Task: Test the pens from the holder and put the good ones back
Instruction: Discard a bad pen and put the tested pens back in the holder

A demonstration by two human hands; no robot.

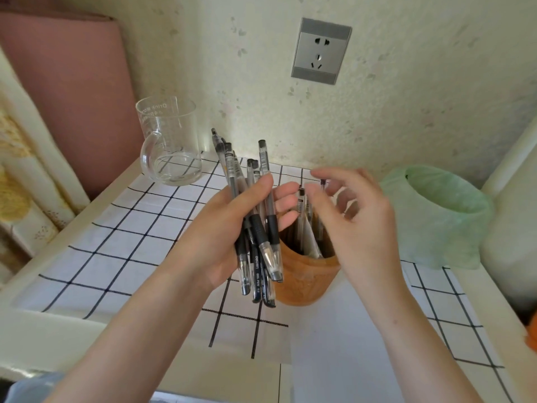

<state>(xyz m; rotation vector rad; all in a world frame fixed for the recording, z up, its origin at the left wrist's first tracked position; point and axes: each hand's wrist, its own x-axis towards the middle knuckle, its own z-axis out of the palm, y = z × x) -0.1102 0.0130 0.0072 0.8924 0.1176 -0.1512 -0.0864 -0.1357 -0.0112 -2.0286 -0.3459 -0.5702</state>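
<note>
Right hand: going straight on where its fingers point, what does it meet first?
Likely the pen tops sticking out of the holder, just ahead of the right hand; the left hand lies beyond. Depth unclear.

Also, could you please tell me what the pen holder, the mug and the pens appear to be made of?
The pen holder looks like unglazed terracotta or similar clay: matt orange-brown with faint relief. The mug is probably clear glass: glossy, the checked cloth showing through it. The pens in the left hand seem plastic: transparent barrels, black grips that may be rubber.
</note>
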